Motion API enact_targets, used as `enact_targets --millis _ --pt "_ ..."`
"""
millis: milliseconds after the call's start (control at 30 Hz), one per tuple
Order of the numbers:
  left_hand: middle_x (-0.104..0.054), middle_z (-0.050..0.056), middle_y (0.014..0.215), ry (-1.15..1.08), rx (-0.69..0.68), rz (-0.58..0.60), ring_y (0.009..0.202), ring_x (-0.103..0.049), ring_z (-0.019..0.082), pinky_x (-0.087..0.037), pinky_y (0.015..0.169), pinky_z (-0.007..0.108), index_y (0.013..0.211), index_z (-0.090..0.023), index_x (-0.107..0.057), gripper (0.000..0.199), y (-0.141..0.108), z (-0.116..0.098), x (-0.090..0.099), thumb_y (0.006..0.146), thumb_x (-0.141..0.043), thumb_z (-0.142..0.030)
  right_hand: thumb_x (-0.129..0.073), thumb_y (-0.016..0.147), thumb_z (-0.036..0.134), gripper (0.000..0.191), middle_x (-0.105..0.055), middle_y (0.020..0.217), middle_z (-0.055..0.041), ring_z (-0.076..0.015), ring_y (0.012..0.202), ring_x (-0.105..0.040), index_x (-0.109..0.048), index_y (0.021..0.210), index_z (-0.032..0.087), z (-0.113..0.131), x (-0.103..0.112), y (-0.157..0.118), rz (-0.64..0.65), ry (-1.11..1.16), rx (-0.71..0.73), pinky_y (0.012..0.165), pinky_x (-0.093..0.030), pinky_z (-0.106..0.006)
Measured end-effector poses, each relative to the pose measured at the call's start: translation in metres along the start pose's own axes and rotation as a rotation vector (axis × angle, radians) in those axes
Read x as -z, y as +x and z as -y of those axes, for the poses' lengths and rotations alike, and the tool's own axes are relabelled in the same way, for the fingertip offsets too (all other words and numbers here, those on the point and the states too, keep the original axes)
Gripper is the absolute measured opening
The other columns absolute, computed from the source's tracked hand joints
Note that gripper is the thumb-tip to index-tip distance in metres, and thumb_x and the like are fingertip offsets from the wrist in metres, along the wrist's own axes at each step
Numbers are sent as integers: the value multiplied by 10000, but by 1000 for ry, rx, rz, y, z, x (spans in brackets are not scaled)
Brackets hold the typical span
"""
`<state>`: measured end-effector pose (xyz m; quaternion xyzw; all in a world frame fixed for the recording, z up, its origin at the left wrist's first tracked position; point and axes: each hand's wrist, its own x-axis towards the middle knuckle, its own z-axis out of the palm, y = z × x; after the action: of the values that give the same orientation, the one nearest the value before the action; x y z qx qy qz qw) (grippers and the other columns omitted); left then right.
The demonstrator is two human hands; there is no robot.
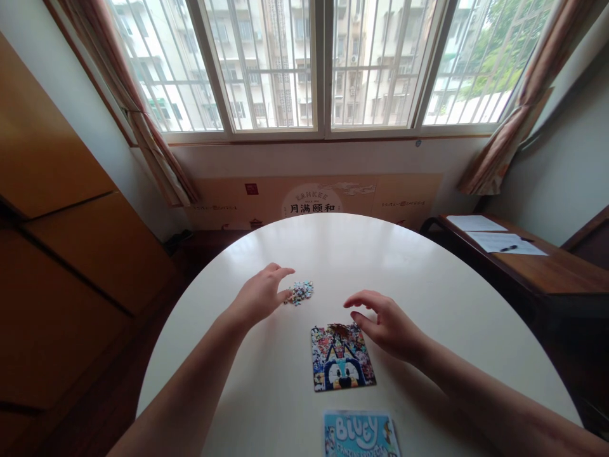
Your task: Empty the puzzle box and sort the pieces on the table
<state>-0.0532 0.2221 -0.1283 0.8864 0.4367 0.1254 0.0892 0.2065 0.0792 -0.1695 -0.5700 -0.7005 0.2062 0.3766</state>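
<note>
The left hand [264,293], thumb and fingers parted, gripping nothing visible, was positioned at the loose pieces [303,291]. The right hand [391,325], half-open, no piece visible, was located beside the partly assembled puzzle [343,367]. Blue packaging [361,437] read "BLUEY"; the wall panel [359,204] read "ZANKEE", "月满颐和".

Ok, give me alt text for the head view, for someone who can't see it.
A person's bare left hand is at a pile of loose multicoloured jigsaw pieces, the right hand beside a colourful, partly assembled square puzzle showing a blue cartoon face, over a round white table. Nearest the viewer lies a light-blue rectangular item lettered "Bluey".
</note>
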Motion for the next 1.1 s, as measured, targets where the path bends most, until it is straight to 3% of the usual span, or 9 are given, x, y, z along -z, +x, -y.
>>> enact_targets --millis 133,333,667,1100 --pt "-649 66 1130 -34 -83 -148 833 -652 199 -515 736 321 1152 -217 -691 267 -3 -23 -5 919 -566 -251 -595 880 212 112 -677 1002 -30 -168 985 -598 -688 942 207 2 0 1 56 -67 -1 928 -467 -355" --pt "-693 31 1025 -138 -287 90 861 -660 197 -512 764 320 951 -240 -752 115 -13 -58 -16 883 -668 -279 -651 876 302 111 -683 963 -25 -170 954 -587 -707 924 219 3 -2 1 139 -136 24 901 -445 -351" --pt "-703 32 953 -175 -293 225 853 -648 203 -486 773 325 870 -243 -774 100 -10 -63 -29 845 -677 -242 -659 859 238 70 -698 862 -19 -159 878 -607 -725 858 214 -2 -5 3 133 -172 27 855 -449 -337" --pt "-706 32 916 -247 -246 229 839 -642 198 -483 793 310 838 -222 -765 138 -8 -63 -33 852 -630 -242 -662 857 249 88 -700 814 -14 -151 819 -615 -736 823 219 -4 -7 2 65 -191 44 788 -439 -290"
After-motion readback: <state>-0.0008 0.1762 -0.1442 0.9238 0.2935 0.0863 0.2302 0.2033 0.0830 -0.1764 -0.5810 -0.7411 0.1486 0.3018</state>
